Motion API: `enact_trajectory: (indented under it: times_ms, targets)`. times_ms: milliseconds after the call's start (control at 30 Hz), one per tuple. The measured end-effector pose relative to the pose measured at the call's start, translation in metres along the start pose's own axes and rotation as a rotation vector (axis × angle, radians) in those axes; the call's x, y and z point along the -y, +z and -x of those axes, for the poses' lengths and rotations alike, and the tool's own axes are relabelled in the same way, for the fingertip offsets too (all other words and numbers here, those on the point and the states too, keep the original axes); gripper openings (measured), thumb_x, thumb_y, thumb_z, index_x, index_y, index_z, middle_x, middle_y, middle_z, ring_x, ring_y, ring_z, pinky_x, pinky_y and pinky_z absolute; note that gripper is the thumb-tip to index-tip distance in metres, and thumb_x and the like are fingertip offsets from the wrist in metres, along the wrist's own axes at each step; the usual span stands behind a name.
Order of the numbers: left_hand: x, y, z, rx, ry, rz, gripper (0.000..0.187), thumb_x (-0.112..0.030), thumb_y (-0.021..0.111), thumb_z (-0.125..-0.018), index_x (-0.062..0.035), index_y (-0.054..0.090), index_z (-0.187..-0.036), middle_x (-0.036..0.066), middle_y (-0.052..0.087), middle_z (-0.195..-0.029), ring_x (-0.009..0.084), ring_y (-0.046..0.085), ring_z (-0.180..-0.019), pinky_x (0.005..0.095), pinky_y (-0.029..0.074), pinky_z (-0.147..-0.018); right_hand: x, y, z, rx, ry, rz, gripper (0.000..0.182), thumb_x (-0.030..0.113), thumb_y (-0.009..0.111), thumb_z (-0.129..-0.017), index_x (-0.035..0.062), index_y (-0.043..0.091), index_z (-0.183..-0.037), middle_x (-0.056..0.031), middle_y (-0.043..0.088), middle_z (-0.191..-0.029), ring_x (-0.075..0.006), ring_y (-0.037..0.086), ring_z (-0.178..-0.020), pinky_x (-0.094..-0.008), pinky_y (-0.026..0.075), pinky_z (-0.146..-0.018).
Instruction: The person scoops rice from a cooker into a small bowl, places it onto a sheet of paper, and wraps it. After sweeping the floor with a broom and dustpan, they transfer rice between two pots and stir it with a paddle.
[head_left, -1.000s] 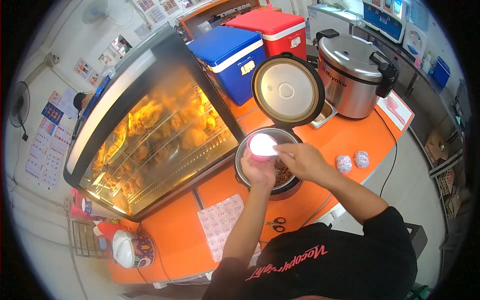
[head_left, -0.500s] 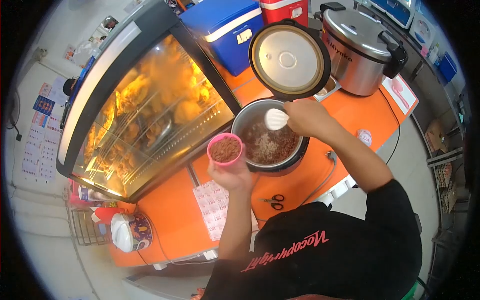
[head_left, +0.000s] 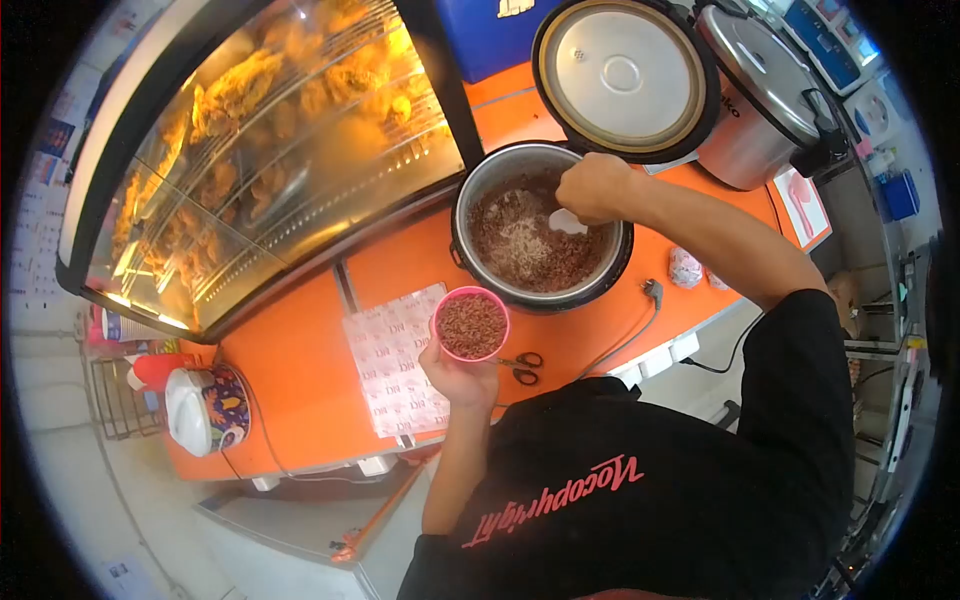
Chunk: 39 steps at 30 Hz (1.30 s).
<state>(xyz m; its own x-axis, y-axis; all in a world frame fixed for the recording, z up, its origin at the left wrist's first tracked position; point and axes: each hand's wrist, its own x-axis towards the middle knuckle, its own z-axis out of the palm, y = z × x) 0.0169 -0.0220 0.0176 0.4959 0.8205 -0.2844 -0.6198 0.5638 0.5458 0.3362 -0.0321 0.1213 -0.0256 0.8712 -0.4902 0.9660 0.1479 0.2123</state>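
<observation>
Left hand: the left hand [head_left: 462, 377] sits just below the middle of the frame, fingers wrapped from underneath around a pink cup [head_left: 470, 324], so the hold is closed on the cup.
Pink cup: held upright and filled to the brim with reddish-brown rice, above the orange counter [head_left: 300, 385], just below the pot and near the right edge of the printed paper sheets [head_left: 392, 358].
Right hand: the right hand [head_left: 594, 187] is upper centre, over the far right rim of the cooker pot, fingers closed on the handle of a white rice paddle [head_left: 567, 221].
Paddle: its white blade dips into the pot on the right side and touches the rice.
Cooker pot: the open rice cooker pot [head_left: 470, 205] stands on the counter, holding mixed brown and white rice [head_left: 520, 245]; its round lid [head_left: 622, 75] stands raised behind it at the top of the frame.
Scissors: a black-handled pair [head_left: 522, 368] lies on the counter just to the right of the left hand.
Display case: a glass warmer [head_left: 260, 150] with fried chicken fills the upper left.
Second cooker: a closed steel cooker [head_left: 765, 105] stands at the upper right.
Wrapped bundles: two small wrapped balls [head_left: 686, 268] rest on the counter right of the pot, partly behind the right forearm.
Lower left: a white-lidded patterned container [head_left: 205, 410] sits by the counter's edge.
</observation>
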Motion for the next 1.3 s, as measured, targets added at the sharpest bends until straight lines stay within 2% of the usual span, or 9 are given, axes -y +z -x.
enact_trajectory:
  times_ms: [167,267,433,733,833,933,1033,1100,1300]
  targets:
    - [0.002,-0.005,-0.003,0.058,0.011,-0.065,0.065,-0.045,0.039,-0.097,0.0007,0.051,-0.142,0.018,0.062,-0.137,0.0379,0.06,-0.127,0.057,0.05,-0.108,0.019,0.01,-0.002,-0.001,-0.069,-0.173,0.028,0.03,0.071,-0.084,0.0031,0.077,-0.09,-0.017,0.075,-0.087,-0.0382,0.074,-0.085,-0.0492,0.059,-0.077]
    - [-0.001,0.0,0.0,0.066,-0.029,-0.029,0.065,-0.045,0.039,-0.097,0.0003,0.053,-0.141,0.018,0.062,-0.136,0.0358,0.061,-0.125,0.0537,0.05,-0.106,0.025,0.009,-0.005,0.085,-0.085,-0.222,0.029,0.03,0.072,-0.084,0.0023,0.076,-0.094,-0.017,0.076,-0.093,-0.0376,0.074,-0.089,-0.0488,0.059,-0.08]
    - [-0.001,0.002,0.002,0.014,-0.071,-0.006,0.062,-0.045,0.039,-0.096,-0.0007,0.056,-0.137,0.016,0.064,-0.133,0.0324,0.063,-0.122,0.0501,0.052,-0.103,0.027,0.026,-0.002,-0.061,-0.114,-0.361,0.028,0.032,0.069,-0.086,0.0047,0.074,-0.091,-0.0188,0.074,-0.088,-0.0392,0.073,-0.087,-0.0512,0.058,-0.078]
    - [-0.005,-0.002,0.001,0.063,-0.082,0.003,0.06,-0.043,0.039,-0.097,-0.0007,0.057,-0.135,0.015,0.066,-0.132,0.0309,0.063,-0.121,0.0489,0.052,-0.103,0.043,0.022,0.006,-0.119,-0.077,-0.561,0.027,0.032,0.067,-0.089,0.0068,0.074,-0.092,-0.0194,0.073,-0.087,-0.0409,0.071,-0.087,-0.0524,0.055,-0.079]
    - [-0.008,0.002,0.002,0.097,-0.113,0.074,0.06,-0.043,0.039,-0.097,-0.0004,0.056,-0.136,0.016,0.065,-0.132,0.0336,0.063,-0.122,0.0521,0.052,-0.103,0.037,0.025,0.004,-0.169,0.034,-0.479,0.026,0.03,0.067,-0.089,0.0052,0.075,-0.089,-0.0202,0.074,-0.087,-0.0402,0.072,-0.085,-0.0521,0.056,-0.077]
    - [-0.01,0.01,0.007,0.095,-0.113,0.028,0.059,-0.043,0.044,-0.097,-0.0023,0.055,-0.138,0.014,0.064,-0.132,0.0306,0.061,-0.123,0.0485,0.05,-0.104,0.034,0.024,-0.006,-0.15,0.111,-0.283,0.027,0.026,0.068,-0.087,0.0005,0.075,-0.091,-0.0208,0.075,-0.091,-0.0388,0.074,-0.089,-0.05,0.059,-0.079]
    - [-0.01,0.008,0.004,0.106,-0.123,0.02,0.058,-0.042,0.042,-0.097,-0.0027,0.056,-0.137,0.014,0.064,-0.133,0.0306,0.061,-0.124,0.049,0.05,-0.105,0.043,0.024,-0.01,-0.12,0.062,-0.296,0.025,0.023,0.067,-0.086,0.0001,0.076,-0.091,-0.0198,0.076,-0.093,-0.0379,0.075,-0.09,-0.0494,0.059,-0.08]
    - [-0.008,0.007,0.001,0.029,-0.115,-0.007,0.062,-0.042,0.038,-0.096,0.0006,0.054,-0.138,0.02,0.064,-0.134,0.0425,0.063,-0.122,0.0578,0.053,-0.101,0.055,0.029,-0.009,-0.12,0.01,-0.323,0.026,0.024,0.066,-0.087,0.0004,0.076,-0.091,-0.0204,0.076,-0.093,-0.0388,0.074,-0.091,-0.0497,0.059,-0.08]
    - [-0.008,0.01,0.0,0.072,-0.148,-0.014,0.062,-0.043,0.038,-0.096,0.0004,0.055,-0.137,0.02,0.064,-0.133,0.0426,0.063,-0.121,0.0582,0.053,-0.101,0.053,0.037,-0.009,-0.165,-0.071,-0.584,0.032,0.034,0.064,-0.09,0.0049,0.076,-0.095,-0.0219,0.074,-0.092,-0.0416,0.071,-0.091,-0.0527,0.055,-0.081]
